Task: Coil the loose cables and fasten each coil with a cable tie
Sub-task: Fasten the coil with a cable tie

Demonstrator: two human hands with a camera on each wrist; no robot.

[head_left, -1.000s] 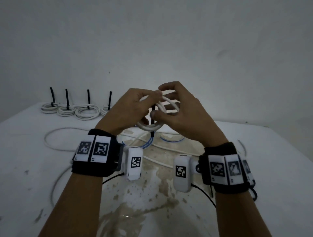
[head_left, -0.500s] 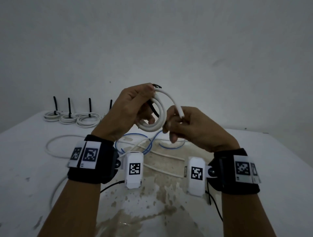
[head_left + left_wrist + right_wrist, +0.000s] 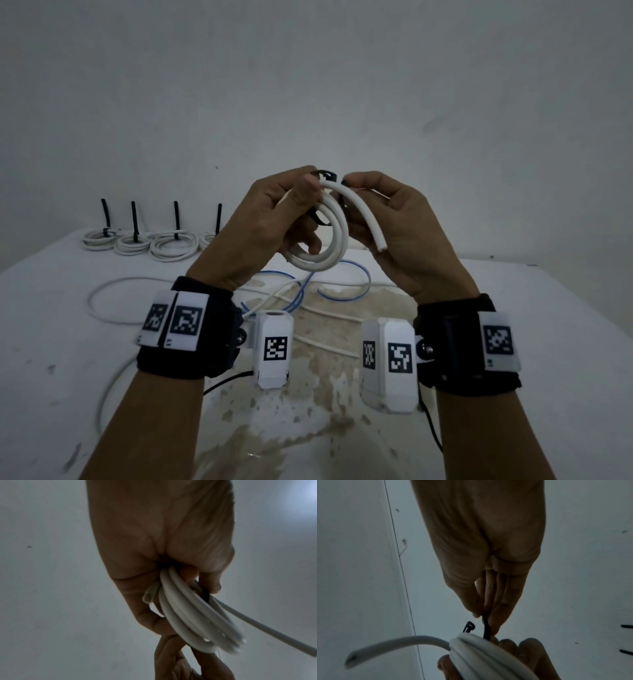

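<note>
I see my left hand (image 3: 270, 219) raised above the table (image 3: 513, 308), fingers curled round a white cable coil (image 3: 329, 246) and gripping its bundled turns; the coil's free end (image 3: 371, 226) sticks out toward the right palm. My right hand (image 3: 394, 219) pinches the black cable tie (image 3: 486, 630) between thumb and fingertips at the top of the coil, the tie's head (image 3: 468, 626) poking up just beside it. Four tied coils (image 3: 144, 241) sit in a row at the far left of the table, and loose white and blue cables (image 3: 308, 291) lie under my hands.
</note>
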